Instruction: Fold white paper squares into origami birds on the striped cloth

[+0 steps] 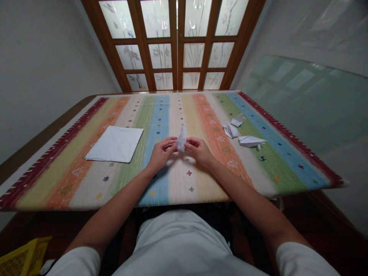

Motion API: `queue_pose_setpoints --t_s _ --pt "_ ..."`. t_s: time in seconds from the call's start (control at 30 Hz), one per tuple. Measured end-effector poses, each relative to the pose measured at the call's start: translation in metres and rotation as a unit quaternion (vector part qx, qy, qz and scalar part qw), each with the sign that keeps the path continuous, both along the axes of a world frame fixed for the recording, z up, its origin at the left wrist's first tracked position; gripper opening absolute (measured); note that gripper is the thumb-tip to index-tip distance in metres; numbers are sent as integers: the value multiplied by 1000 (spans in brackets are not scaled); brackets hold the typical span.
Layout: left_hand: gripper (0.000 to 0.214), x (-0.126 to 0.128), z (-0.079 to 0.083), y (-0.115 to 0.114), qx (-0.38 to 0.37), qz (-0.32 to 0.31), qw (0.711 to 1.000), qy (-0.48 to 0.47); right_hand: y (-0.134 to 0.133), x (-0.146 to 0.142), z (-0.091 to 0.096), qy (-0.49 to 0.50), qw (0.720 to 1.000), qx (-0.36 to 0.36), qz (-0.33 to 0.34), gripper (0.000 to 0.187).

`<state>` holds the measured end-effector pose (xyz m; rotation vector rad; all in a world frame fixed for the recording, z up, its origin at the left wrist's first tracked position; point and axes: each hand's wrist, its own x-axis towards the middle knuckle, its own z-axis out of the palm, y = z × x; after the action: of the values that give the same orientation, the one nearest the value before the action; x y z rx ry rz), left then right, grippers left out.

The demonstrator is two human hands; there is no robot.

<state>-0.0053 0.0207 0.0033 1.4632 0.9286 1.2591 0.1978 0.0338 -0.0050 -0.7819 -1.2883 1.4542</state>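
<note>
At the left of the striped, cloth-covered surface (86,188) lies a stack of white paper (116,143), flat and four-cornered, its edges slightly uneven. Next, over the middle, the left hand (161,152) has its grip closed on one side of a folded paper piece (181,138). That piece is plain white and slim, tapering to a narrow tip at the top and broadening below, with crease lines faintly visible; its finer folds are too small to tell. The right hand (199,150) grasps its other side with bent fingers. Farther right rest three white folded models (250,141), angular and pointed, two close together and one nearer the person.
</note>
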Motion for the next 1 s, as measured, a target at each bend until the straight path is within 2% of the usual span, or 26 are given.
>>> queue_pose_setpoints --t_s 0.2,0.4,0.63,0.83,1.0 --pt "32 -1 -1 2 -5 2 1000 30 2 3 0 -2 1000 6 -20 40" --pt "36 1 -1 3 -41 -23 999 -19 1 4 2 -13 999 14 -47 43" --pt "35 1 2 1 -64 -26 997 -19 2 2 0 -53 996 18 -70 44" --pt "27 0 2 2 -34 -16 999 4 3 2 0 -42 996 27 -68 44" --pt "27 1 -1 1 -19 13 1000 14 2 2 2 -88 989 71 -90 40"
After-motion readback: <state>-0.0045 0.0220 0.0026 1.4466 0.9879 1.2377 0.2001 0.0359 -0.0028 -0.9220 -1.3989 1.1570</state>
